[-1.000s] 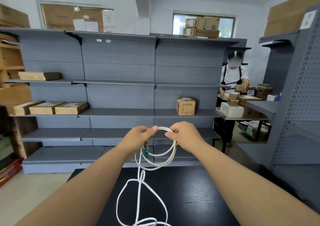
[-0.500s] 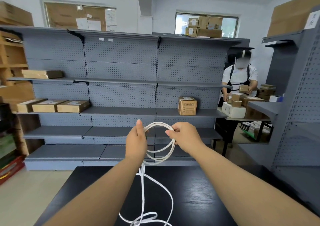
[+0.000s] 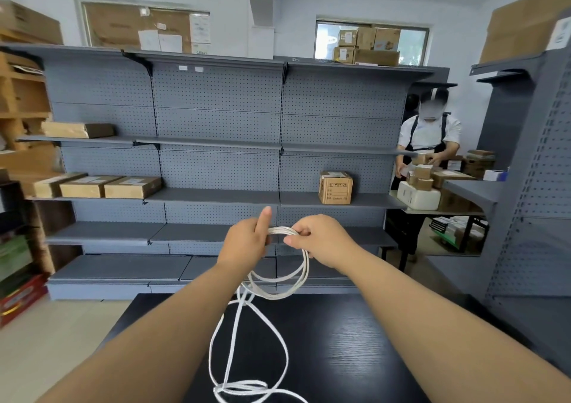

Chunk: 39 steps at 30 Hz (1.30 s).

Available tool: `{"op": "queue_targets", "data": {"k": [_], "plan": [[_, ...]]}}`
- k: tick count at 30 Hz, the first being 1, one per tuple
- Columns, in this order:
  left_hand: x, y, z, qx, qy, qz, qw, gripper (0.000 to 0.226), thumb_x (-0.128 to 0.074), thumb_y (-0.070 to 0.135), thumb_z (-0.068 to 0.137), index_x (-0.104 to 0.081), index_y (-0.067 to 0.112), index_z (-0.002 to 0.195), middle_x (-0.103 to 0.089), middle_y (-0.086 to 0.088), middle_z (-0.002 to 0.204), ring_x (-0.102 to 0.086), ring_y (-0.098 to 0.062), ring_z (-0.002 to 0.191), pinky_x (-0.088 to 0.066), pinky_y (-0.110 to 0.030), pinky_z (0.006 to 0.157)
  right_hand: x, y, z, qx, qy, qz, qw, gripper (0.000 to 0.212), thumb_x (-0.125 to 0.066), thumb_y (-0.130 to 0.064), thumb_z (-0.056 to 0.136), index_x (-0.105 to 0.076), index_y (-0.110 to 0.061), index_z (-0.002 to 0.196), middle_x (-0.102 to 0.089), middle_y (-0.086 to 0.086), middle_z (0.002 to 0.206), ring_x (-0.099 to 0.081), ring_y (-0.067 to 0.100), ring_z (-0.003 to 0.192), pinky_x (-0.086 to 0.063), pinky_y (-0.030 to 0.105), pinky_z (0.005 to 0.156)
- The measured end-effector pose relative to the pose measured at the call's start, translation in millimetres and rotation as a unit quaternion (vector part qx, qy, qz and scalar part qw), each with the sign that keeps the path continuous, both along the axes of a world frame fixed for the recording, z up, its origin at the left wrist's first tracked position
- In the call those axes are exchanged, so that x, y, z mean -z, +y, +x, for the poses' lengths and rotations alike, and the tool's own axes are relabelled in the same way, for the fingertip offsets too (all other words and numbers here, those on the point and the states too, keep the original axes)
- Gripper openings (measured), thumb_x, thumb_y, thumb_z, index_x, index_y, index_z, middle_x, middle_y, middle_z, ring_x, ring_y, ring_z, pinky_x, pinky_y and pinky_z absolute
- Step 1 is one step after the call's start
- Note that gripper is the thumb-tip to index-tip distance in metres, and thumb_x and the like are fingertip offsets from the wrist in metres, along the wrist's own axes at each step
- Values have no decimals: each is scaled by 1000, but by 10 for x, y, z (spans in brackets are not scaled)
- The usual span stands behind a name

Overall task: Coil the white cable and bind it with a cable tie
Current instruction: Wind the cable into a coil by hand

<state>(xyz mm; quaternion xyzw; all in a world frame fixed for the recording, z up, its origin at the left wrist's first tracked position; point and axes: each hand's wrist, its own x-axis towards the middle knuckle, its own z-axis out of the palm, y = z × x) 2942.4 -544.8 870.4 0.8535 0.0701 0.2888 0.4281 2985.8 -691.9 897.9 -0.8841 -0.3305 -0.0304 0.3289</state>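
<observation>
While we are coiling the white cable [image 3: 301, 279] above the black table [image 3: 355, 341], our left hand [image 3: 245, 242] and right hand [image 3: 321, 240] are both pinching its gathered loops; we are judging the next move as drawing up the slack trailing there.

L hand [image 3: 245, 242] & R hand [image 3: 321, 239] are meeting side by side over the table [image 3: 355, 341], both gripping the top of the cable [image 3: 279, 231] coil hanging btwn them; loose loops are trailing onto the table below. Shelving [image 3: 216, 124] is standing behind the table. One box [image 3: 336, 187] is sitting on a shelf at R, three boxes [image 3: 99, 185] lying in a row at L. A person [image 3: 428, 143] is standing far R, past the shelving.
</observation>
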Motion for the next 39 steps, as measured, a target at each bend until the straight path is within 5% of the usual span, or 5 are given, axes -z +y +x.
{"op": "queue_targets", "data": {"k": [7,15,23,30,39], "plan": [[86,13,-52,56,40,-180,981,63,-25,57,94,-58,8,72,-57,-6,57,-47,-19,43,-39,-26,51,70,-33,45,25,48,87,995,13,-65,-24,86,-69,-18,75,-62,-2,66,-55,16,66,-52,42,78],[144,25,-58,62,50,-246,966,66,-22,51,97,-62,7,70,-55,-3,48,-51,-19,45,-43,-30,59,120,-16,13,48,108,183,976,12,-65,-18,88,-70,-8,90,-60,0,67,-52,8,59,-46,19,54],[69,-17,-85,-75,-16,-19,997,49,-24,37,101,-44,6,69,-46,-5,64,-45,-28,71,-32,-33,63,106,38,-23,54,-11,51,997,18,-58,-32,91,-63,-14,91,-66,3,86,-59,19,79,-48,32,73],[-6,48,-81,-37,7,88,995,43,-27,41,99,-45,17,69,-54,-4,66,-51,-25,70,-35,-31,62,72,96,-54,-4,-123,-78,989,53,-60,-39,89,-42,-18,134,-55,5,127,-50,23,118,-40,33,93],[-39,37,-90,-19,40,155,987,50,-26,42,99,-34,18,56,-38,-1,54,-39,-19,57,-27,-31,53,111,170,-64,1,-291,-218,931,37,-42,-38,98,-53,-5,109,-61,13,105,-58,33,96,-42,38,73]]}}
